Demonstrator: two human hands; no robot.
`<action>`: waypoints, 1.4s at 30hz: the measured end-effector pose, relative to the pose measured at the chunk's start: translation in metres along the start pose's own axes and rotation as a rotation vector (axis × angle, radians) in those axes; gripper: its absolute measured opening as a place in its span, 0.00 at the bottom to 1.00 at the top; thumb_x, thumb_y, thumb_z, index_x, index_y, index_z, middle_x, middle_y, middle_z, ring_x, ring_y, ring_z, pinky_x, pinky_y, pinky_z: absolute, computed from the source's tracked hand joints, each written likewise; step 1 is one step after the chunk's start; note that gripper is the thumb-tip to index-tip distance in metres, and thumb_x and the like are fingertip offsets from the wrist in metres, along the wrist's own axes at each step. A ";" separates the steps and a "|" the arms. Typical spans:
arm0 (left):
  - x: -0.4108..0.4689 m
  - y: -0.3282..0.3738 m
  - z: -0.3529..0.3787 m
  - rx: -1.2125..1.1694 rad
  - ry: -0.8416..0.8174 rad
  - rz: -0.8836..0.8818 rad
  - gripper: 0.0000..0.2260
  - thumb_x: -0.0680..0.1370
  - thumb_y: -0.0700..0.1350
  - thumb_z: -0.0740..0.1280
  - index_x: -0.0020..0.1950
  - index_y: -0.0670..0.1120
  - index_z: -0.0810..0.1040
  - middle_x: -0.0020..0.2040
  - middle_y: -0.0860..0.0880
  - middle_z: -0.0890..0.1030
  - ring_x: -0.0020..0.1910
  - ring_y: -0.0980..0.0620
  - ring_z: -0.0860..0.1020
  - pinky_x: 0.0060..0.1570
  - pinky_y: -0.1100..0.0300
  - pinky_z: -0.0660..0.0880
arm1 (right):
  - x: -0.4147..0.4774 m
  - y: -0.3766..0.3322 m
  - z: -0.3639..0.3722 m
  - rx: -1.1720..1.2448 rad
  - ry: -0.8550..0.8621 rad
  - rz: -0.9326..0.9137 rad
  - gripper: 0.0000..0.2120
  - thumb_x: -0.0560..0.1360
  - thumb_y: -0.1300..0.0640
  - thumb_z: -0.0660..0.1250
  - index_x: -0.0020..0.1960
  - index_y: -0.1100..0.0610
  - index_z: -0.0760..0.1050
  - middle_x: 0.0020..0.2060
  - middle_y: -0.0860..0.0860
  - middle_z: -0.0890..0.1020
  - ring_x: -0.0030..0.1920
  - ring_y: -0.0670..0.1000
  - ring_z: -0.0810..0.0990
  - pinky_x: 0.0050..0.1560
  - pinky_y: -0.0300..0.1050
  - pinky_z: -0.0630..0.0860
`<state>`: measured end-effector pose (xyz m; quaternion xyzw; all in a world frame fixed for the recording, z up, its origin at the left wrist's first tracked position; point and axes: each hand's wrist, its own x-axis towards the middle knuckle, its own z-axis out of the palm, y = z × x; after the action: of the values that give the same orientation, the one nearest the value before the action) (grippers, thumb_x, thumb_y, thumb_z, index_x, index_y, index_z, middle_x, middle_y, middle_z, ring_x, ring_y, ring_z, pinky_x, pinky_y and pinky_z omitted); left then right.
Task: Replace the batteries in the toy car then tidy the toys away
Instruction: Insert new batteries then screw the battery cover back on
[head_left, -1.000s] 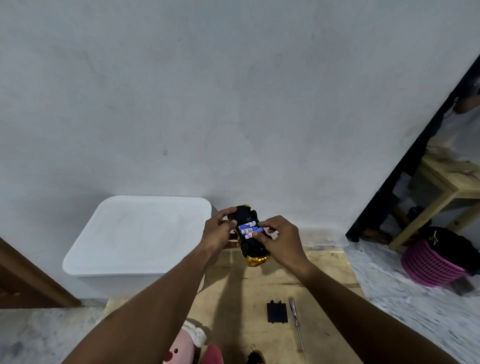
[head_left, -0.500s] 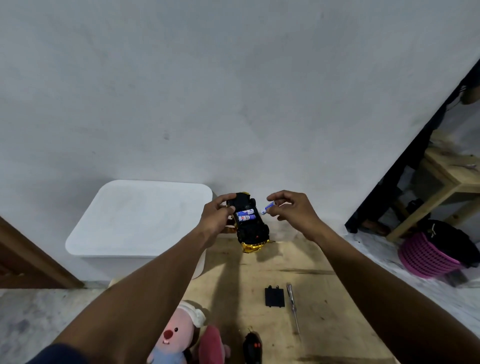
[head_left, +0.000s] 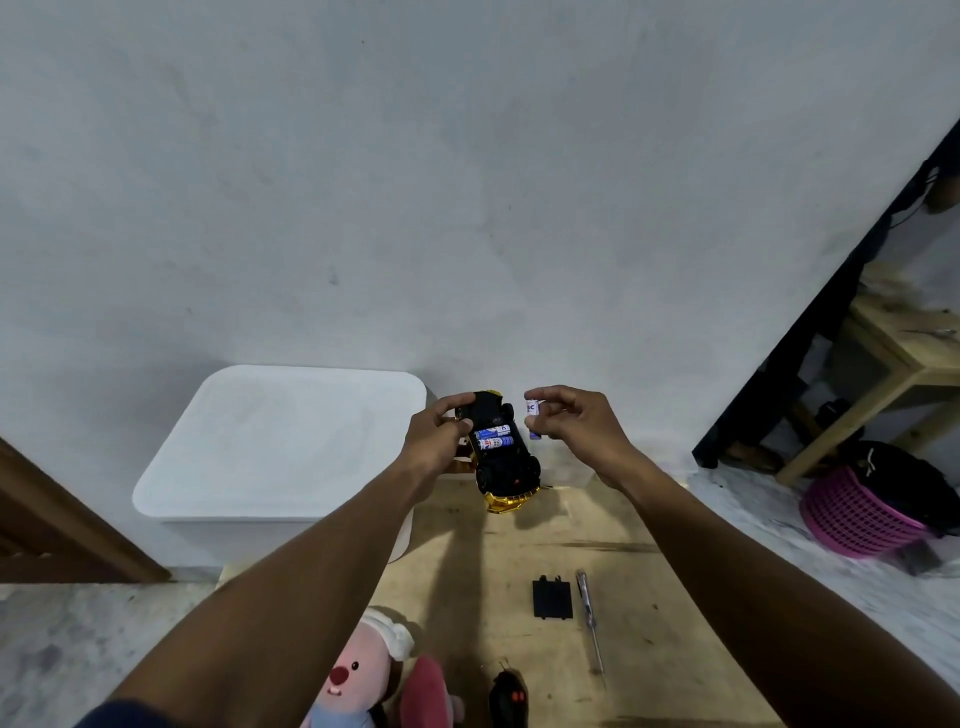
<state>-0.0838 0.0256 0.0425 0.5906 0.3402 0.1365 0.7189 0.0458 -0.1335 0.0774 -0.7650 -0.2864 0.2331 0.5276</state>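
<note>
While the left hand (head_left: 439, 436) grips the upturned toy car (head_left: 501, 457), the right hand (head_left: 569, 423) pinches one battery (head_left: 532, 410) beside it, probably extracting; two remain.

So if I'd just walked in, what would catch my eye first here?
Probably the upturned toy car in the left hand at centre, with two batteries showing in its open underside. Just right of it, the right hand pinches a single battery. Then the big white box at left.
</note>
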 end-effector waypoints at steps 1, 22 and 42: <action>0.000 0.000 0.000 0.001 0.001 -0.001 0.17 0.81 0.35 0.62 0.63 0.52 0.79 0.57 0.42 0.81 0.45 0.43 0.83 0.39 0.52 0.83 | 0.000 0.000 0.002 -0.011 0.006 0.001 0.14 0.72 0.64 0.75 0.56 0.55 0.83 0.36 0.48 0.83 0.41 0.44 0.83 0.46 0.37 0.76; 0.000 -0.003 0.006 -0.075 0.033 0.065 0.17 0.80 0.34 0.62 0.63 0.51 0.79 0.55 0.41 0.82 0.42 0.45 0.85 0.36 0.55 0.81 | -0.017 0.026 0.051 -0.260 0.241 -0.064 0.07 0.75 0.57 0.72 0.39 0.55 0.79 0.41 0.51 0.84 0.42 0.49 0.84 0.32 0.34 0.75; 0.003 0.014 0.004 -0.005 -0.188 0.035 0.26 0.74 0.36 0.73 0.68 0.56 0.74 0.61 0.48 0.78 0.48 0.45 0.84 0.42 0.47 0.83 | 0.003 0.021 0.029 0.257 0.002 0.265 0.16 0.75 0.57 0.73 0.61 0.54 0.76 0.48 0.55 0.86 0.50 0.54 0.86 0.51 0.53 0.82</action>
<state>-0.0765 0.0279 0.0553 0.6048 0.2605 0.0936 0.7467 0.0330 -0.1177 0.0476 -0.7223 -0.1505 0.3347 0.5861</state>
